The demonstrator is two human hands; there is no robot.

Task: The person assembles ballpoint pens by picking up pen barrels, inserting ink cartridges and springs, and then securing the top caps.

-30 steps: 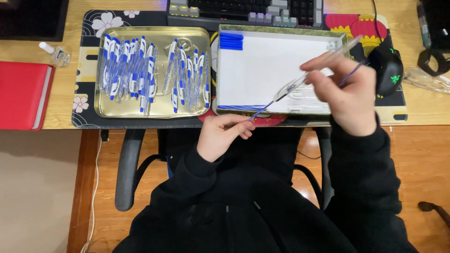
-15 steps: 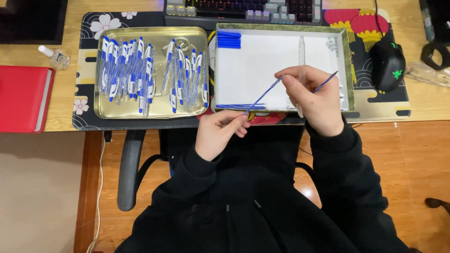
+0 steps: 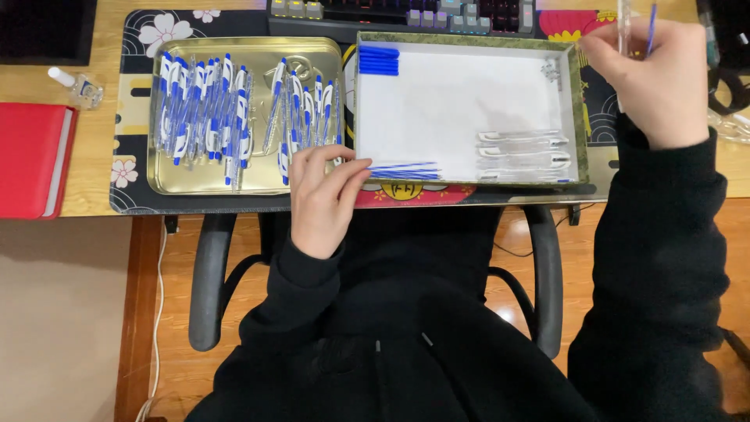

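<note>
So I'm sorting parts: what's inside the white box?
Inside the white box: blue caps at its top left, thin blue refills at its front edge, clear barrels at its right, small springs top right. The front wall hides its nearest strip.

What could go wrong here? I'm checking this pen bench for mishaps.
The right hand holds a clear pen barrel and a thin blue refill raised beside the white tray; either might slip and fall. The left hand rests at the tray's near corner by loose blue refills, so a nudge could scatter them. The gold tray is heaped with pens that might spill.
</note>
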